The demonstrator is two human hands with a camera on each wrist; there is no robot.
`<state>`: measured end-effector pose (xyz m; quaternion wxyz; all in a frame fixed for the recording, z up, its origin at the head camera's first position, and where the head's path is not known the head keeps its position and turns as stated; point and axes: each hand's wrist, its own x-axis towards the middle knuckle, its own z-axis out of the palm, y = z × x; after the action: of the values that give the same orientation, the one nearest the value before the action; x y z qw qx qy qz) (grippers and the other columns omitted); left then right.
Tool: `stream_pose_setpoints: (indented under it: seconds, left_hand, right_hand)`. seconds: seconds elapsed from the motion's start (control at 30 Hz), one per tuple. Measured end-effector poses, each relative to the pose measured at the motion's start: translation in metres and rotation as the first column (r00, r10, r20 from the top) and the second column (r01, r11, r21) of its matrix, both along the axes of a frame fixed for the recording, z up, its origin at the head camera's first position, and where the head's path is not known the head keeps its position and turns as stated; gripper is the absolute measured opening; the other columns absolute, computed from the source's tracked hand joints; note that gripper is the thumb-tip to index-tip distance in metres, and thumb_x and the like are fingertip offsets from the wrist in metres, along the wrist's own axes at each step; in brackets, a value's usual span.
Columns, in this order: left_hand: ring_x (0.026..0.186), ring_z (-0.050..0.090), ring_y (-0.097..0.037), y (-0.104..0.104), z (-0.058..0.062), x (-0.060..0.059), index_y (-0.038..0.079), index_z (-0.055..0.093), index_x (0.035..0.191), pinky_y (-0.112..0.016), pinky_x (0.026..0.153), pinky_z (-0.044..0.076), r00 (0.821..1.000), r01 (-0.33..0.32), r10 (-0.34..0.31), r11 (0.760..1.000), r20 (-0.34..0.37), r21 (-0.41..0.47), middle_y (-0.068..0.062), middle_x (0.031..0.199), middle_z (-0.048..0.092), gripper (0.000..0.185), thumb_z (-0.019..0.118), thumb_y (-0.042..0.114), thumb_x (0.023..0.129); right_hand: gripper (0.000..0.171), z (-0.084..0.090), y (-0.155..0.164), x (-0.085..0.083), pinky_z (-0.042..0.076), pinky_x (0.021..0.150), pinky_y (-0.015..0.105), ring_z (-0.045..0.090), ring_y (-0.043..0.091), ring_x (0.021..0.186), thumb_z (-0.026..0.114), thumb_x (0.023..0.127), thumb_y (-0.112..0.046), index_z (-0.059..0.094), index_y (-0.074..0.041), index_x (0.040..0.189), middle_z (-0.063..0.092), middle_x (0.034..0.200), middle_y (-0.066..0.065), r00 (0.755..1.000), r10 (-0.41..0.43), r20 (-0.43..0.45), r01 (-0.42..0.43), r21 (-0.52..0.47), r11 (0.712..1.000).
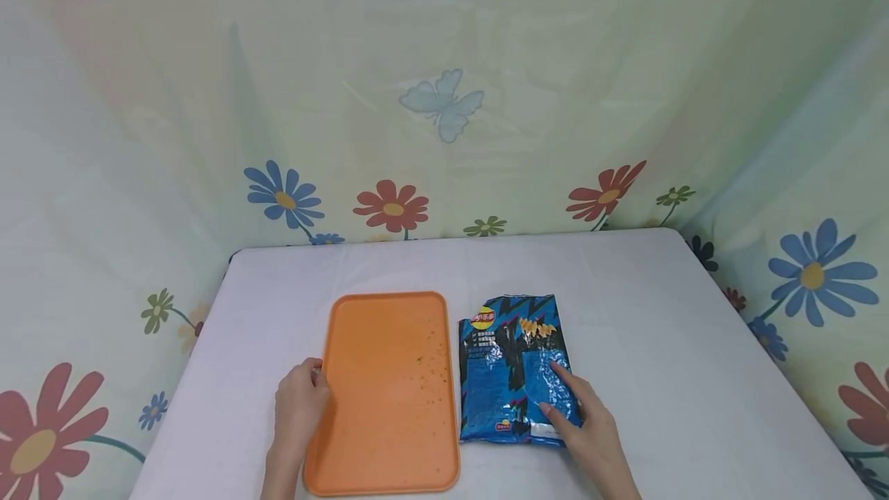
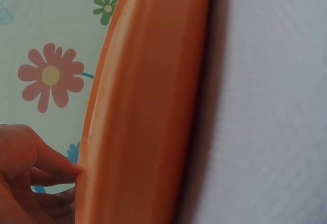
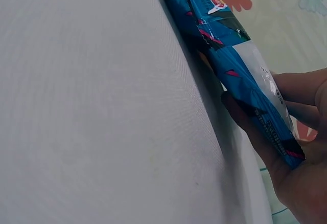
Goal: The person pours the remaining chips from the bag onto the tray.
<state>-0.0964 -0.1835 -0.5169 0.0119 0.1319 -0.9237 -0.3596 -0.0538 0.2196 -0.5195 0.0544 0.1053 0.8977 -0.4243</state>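
One flowered curtain hangs behind a table draped in white, where a person works with both hands. Left of the table's middle, well back from its far edge, lies an orange tray, its raised rim likely stiff plastic: light, smooth, hard to break, best gripped at the middle of a long side. Just beside the tray's right edge, nearer the table's right edge, sits a blue snack bag, glossy and creased. Its film is probably soft, slippery and nearly weightless; it looks rather flat, and any contents, which cannot be seen, could be crushed by a hard squeeze. A lower corner or the bottom seam offers the safest hold. The right hand has the bag's lower right corner between thumb and fingers, the grip narrow; the left hand pinches the tray's left rim, fingertips close together. Dark specks, too small to identify, dot the tray's right half.
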Motion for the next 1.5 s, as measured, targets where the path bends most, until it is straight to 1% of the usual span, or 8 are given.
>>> stream_pose_setpoints:
  seconds: [0.23,0.4,0.7,0.87,1.0,1.1,1.33,1.5]
  left_hand:
    - [0.056,0.051,-0.017,-0.003,0.003,0.002,-0.013,0.064,0.122,-0.026,0.048,0.04,1.0,-0.011,0.011,1.0,0.001,-0.004,-0.015,0.08,0.065,0.033,0.049,0.0,0.096]
    - [0.055,0.05,-0.015,-0.001,0.001,0.0,-0.014,0.064,0.122,-0.025,0.046,0.039,1.0,-0.003,0.003,1.0,-0.004,0.003,-0.014,0.08,0.065,0.033,0.05,0.001,0.096]
    - [0.057,0.053,-0.017,0.0,0.001,0.0,-0.012,0.064,0.123,-0.027,0.048,0.042,1.0,-0.015,0.015,1.0,0.012,0.005,-0.015,0.083,0.067,0.032,0.051,0.002,0.097]
    - [0.059,0.053,-0.017,0.001,0.002,-0.001,-0.011,0.065,0.123,-0.027,0.049,0.042,1.0,-0.021,0.021,1.0,0.018,0.009,-0.015,0.083,0.066,0.032,0.052,0.002,0.097]
    - [0.059,0.053,-0.017,0.001,0.001,-0.001,-0.011,0.065,0.123,-0.027,0.05,0.042,0.999,-0.029,0.029,0.999,0.021,0.013,-0.015,0.082,0.066,0.032,0.052,0.002,0.097]
    - [0.058,0.052,-0.017,0.001,0.0,-0.001,-0.011,0.065,0.123,-0.027,0.049,0.041,0.999,-0.029,0.028,0.999,0.02,0.018,-0.014,0.082,0.066,0.032,0.051,0.002,0.097]
    - [0.061,0.053,-0.017,0.002,-0.001,-0.001,-0.011,0.065,0.124,-0.027,0.051,0.042,0.999,-0.032,0.032,0.999,0.017,0.012,-0.014,0.082,0.065,0.032,0.052,0.002,0.097]
    - [0.062,0.053,-0.019,0.002,0.001,0.0,-0.01,0.064,0.124,-0.028,0.051,0.042,0.999,-0.038,0.038,0.999,0.024,0.008,-0.014,0.082,0.063,0.032,0.052,0.002,0.098]
  right_hand:
    - [0.064,0.0,-0.003,-0.002,0.035,0.112,0.065,0.031,0.052,0.147,0.072,0.096,-0.014,0.047,-0.016,0.155,0.038,0.159,0.028,1.0,-0.02,0.011,0.02,0.003,1.0]
    - [0.062,0.001,-0.002,0.0,0.035,0.114,0.062,0.03,0.052,0.148,0.068,0.098,-0.011,0.045,-0.019,0.155,0.037,0.16,0.028,1.0,-0.021,0.023,0.022,-0.014,1.0]
    - [0.063,0.002,-0.003,0.0,0.036,0.113,0.062,0.031,0.052,0.148,0.067,0.099,-0.011,0.044,-0.022,0.156,0.035,0.161,0.027,1.0,-0.017,-0.008,0.017,-0.032,0.999]
    - [0.06,0.003,-0.002,0.001,0.037,0.113,0.06,0.036,0.05,0.147,0.068,0.098,-0.009,0.049,-0.022,0.153,0.043,0.159,0.023,0.995,-0.002,-0.102,-0.002,-0.034,0.999]
    - [0.05,0.004,-0.003,0.001,0.04,0.109,0.062,0.043,0.051,0.141,0.07,0.095,-0.005,0.061,-0.017,0.144,0.055,0.149,0.021,0.976,0.015,-0.218,-0.017,-0.009,1.0]
    - [0.045,0.006,-0.003,0.002,0.044,0.104,0.062,0.049,0.051,0.136,0.072,0.094,-0.003,0.067,-0.014,0.137,0.06,0.142,0.022,0.961,0.013,-0.278,-0.011,0.007,1.0]
    - [0.044,0.01,-0.001,0.001,0.048,0.099,0.055,0.057,0.048,0.13,0.072,0.093,-0.002,0.068,-0.014,0.135,0.061,0.141,0.023,0.941,0.018,-0.339,-0.005,0.041,0.999]
    - [0.045,0.017,-0.001,-0.002,0.052,0.094,0.053,0.063,0.046,0.123,0.072,0.094,-0.003,0.068,-0.015,0.136,0.064,0.136,0.022,0.923,0.038,-0.383,-0.02,0.049,0.999]
